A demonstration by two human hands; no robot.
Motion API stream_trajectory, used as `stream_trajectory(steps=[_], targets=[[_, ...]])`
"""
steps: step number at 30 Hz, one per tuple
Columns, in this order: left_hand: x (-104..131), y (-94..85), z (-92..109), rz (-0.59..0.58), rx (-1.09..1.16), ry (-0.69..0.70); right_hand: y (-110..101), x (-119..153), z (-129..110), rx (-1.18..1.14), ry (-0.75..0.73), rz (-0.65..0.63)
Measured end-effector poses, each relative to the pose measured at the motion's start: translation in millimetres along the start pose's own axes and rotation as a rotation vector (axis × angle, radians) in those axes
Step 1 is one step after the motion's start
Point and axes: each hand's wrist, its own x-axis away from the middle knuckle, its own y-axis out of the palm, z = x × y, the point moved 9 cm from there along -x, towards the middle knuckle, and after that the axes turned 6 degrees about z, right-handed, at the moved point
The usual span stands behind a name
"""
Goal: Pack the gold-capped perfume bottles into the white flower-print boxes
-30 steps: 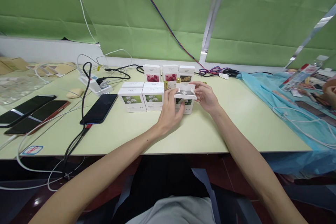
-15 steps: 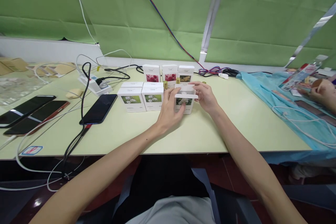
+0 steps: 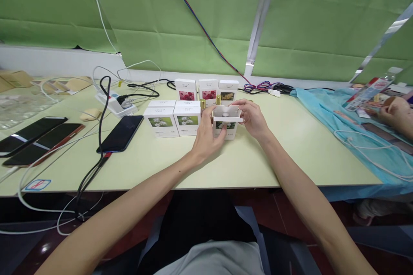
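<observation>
Both forearms reach to 12 o'clock over the table [image 3: 258, 163]. Left hand [image 3: 206, 139] curls around the left side of a small white box [image 3: 226, 123], thumb up along its edge, fingers on the front. Right hand [image 3: 253, 117] pinches the box's right side and raised top flap. The box stands upright on the table at centre. Two matching boxes [image 3: 174, 121] stand at its 9 o'clock, three more [image 3: 206, 89] at 11 o'clock. A black phone [image 3: 121, 133] lies further at 9 o'clock.
</observation>
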Motion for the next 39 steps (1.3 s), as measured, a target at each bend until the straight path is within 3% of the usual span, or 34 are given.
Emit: stream_trajectory(steps=[39], targets=[[-1.6, -1.4, 5.6, -0.012, -0.037, 0.046, 0.4, -0.2, -5.3, 0.135, -0.143, -0.031]])
